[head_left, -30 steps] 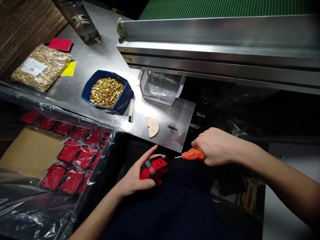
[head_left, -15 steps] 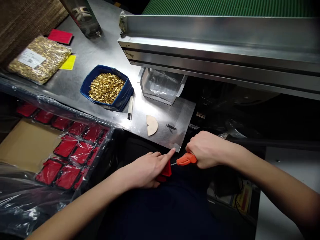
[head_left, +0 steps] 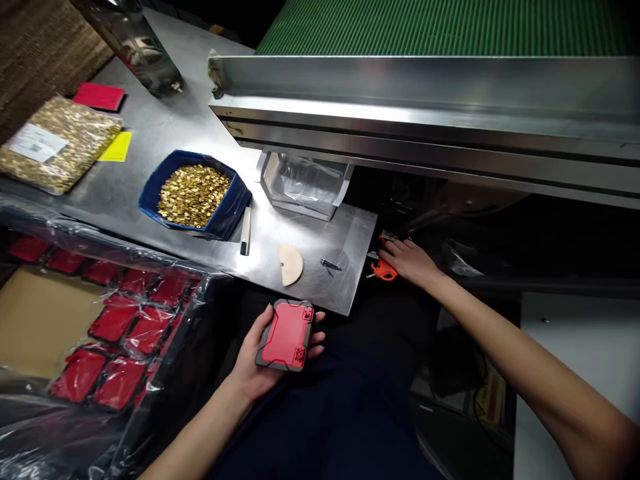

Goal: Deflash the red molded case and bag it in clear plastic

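Our left hand point(head_left: 253, 368), palm up, cradles 1 red-and-grey case point(head_left: 285, 335) above our lap point(head_left: 320, 413), thumb at its left edge, fingertips showing past its right. The case's long axis runs away from us, far end leaning slightly right. Ahead and to its right, well apart, our right hand point(head_left: 411, 262) reaches past the corner of the steel table point(head_left: 336, 291) with an orange-handled tool point(head_left: 384, 271) beneath its fingers, tip pointing left; we cannot tell if they close on the handle.
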Demonstrator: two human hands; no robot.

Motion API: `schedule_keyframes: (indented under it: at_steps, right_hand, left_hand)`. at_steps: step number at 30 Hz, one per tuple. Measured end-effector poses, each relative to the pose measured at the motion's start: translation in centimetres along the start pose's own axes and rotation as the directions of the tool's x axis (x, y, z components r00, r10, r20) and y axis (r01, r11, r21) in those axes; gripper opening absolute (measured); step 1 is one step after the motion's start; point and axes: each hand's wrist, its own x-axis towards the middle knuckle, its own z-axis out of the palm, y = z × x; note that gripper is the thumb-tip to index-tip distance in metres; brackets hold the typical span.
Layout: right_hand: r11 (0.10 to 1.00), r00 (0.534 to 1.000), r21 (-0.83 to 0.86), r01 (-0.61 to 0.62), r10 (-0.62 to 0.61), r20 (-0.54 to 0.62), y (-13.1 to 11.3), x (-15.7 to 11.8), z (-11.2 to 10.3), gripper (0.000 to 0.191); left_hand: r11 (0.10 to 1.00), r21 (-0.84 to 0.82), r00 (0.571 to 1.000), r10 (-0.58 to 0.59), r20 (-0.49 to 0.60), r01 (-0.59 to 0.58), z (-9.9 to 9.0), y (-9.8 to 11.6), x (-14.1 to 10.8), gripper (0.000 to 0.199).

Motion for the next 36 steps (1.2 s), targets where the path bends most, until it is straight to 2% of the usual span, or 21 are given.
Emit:
schedule_keyframes:
  at_steps: [3,6,12,15,18,20,22,25,28,31,33,34,35,36]
  right_hand:
    - [0.997,0.997,0.003,-0.072,0.072,-0.033,1.5,2.2,2.6,0.045]
    - [0.988,0.984,0.028,-0.154,0.156,-0.086,1.8,3.1,4.5,0.048]
    - [0.931,0.916,0.156,-0.330,0.356,-0.185,0.5,1.8,6.3,0.054]
    - [0.846,0.826,0.257,-0.467,0.521,-0.216,0.1,-0.5,7.2,0.056]
    - [0.690,0.673,0.353,-0.632,0.715,-0.190,-1.1,-3.7,8.6,0.056]
    - [0.592,0.592,0.398,-0.701,0.794,-0.138,-2.6,-5.9,9.6,0.056]
    - [0.525,0.545,0.429,-0.735,0.834,-0.086,-4.5,-7.5,10.5,0.060]
    - [0.468,0.515,0.465,-0.752,0.857,-0.030,-7.3,-9.1,11.3,0.065]
    - [0.451,0.518,0.496,-0.742,0.855,-0.003,-9.1,-10.5,10.8,0.067]
    - [0.451,0.564,0.543,-0.709,0.824,0.053,-10.3,-12.1,7.6,0.063]
    - [0.425,0.625,0.644,-0.635,0.773,0.106,-11.6,-12.6,3.5,0.054]
    - [0.403,0.669,0.726,-0.558,0.735,0.107,-12.6,-12.5,1.2,0.050]
    - [0.421,0.737,0.794,-0.439,0.674,0.050,-13.7,-12.1,-1.2,0.048]
    - [0.485,0.820,0.817,-0.312,0.572,-0.027,-15.0,-11.4,-3.5,0.048]
  left_hand:
    - [0.995,-0.087,0.999,-0.047,-0.009,0.046,1.5,-0.4,0.4,0.072]
    - [0.992,-0.118,0.999,-0.039,-0.005,0.038,2.5,-0.4,0.3,0.077]
    - [0.995,-0.094,0.999,-0.031,-0.022,0.029,2.7,-0.5,0.5,0.077]
    - [0.999,-0.042,1.000,-0.012,-0.007,0.011,2.8,-0.6,0.8,0.069]
    - [1.000,-0.018,1.000,0.008,0.030,-0.008,2.8,-0.7,1.2,0.065]
    - [1.000,-0.026,0.999,0.002,0.051,-0.001,2.7,-0.7,1.4,0.066]
    - [0.998,-0.048,0.997,-0.028,0.067,0.032,2.6,-0.6,1.7,0.067]
    - [0.992,-0.094,0.993,-0.079,0.093,0.087,2.5,-0.5,2.1,0.066]
    - [0.986,-0.134,0.991,-0.081,0.107,0.095,2.5,-0.4,2.1,0.061]
    - [0.980,-0.176,0.991,-0.080,0.104,0.098,2.4,-0.4,1.9,0.060]
    - [0.977,-0.193,0.993,-0.077,0.093,0.094,2.2,-0.5,1.9,0.060]
    - [0.977,-0.195,0.994,-0.076,0.083,0.091,2.2,-0.6,1.9,0.061]
    - [0.977,-0.193,0.995,-0.076,0.068,0.088,2.2,-0.7,1.9,0.062]
    - [0.979,-0.188,0.996,-0.073,0.045,0.081,2.2,-0.8,2.0,0.062]
